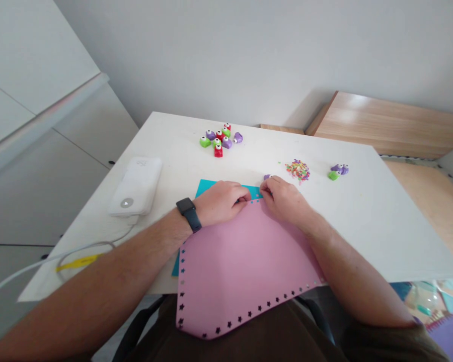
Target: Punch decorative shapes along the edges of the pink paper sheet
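Note:
A pink foam sheet with star holes punched along its edges lies over a teal sheet on the white table and hangs over the front edge. My left hand, a black watch on its wrist, rests with curled fingers on the pink sheet's far edge. My right hand is closed beside it at the same edge; a small purple punch peeks out at its fingertips, and what it grips is hidden.
Several small green, purple and red punches cluster at the table's far side. A heap of coloured punched bits and two more punches lie to the right. A white power bank with cable sits left. A wooden bench stands behind.

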Available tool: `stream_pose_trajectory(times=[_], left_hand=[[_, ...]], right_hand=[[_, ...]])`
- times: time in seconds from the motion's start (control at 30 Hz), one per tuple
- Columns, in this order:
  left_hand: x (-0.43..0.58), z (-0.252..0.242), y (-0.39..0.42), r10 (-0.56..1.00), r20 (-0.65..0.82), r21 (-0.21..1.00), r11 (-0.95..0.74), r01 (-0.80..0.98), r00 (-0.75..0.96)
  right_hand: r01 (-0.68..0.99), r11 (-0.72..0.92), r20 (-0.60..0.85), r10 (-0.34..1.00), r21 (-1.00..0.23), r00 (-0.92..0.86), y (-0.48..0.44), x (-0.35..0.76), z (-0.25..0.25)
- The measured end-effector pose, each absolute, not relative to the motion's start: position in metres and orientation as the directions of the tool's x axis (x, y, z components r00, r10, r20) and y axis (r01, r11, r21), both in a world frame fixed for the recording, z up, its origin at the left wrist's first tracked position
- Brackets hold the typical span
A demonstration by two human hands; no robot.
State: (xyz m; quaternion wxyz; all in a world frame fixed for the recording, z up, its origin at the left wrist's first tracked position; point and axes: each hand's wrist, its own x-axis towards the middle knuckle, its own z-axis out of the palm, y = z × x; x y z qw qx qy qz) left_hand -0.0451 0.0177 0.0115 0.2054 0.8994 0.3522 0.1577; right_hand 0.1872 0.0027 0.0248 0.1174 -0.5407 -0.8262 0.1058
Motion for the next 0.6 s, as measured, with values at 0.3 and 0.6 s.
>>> stream_pose_trajectory(times=[0.3,0.6], left_hand=[[-0.0449,0.0124,0.0174,0.7,0.137,0.482,-0.665,0.57,0.701],[-0.0446,0.0123,0.0177,0.708,0.135,0.485,-0.657,0.577,0.693]], right_hand=[[0.862,0.357,0.095,0.933,-0.361,-0.347,0.0087,0.1884,0.0153],[0.879,0.306,0.104,0.952,-0.366,-0.288,0.009,0.1823,0.0181]])
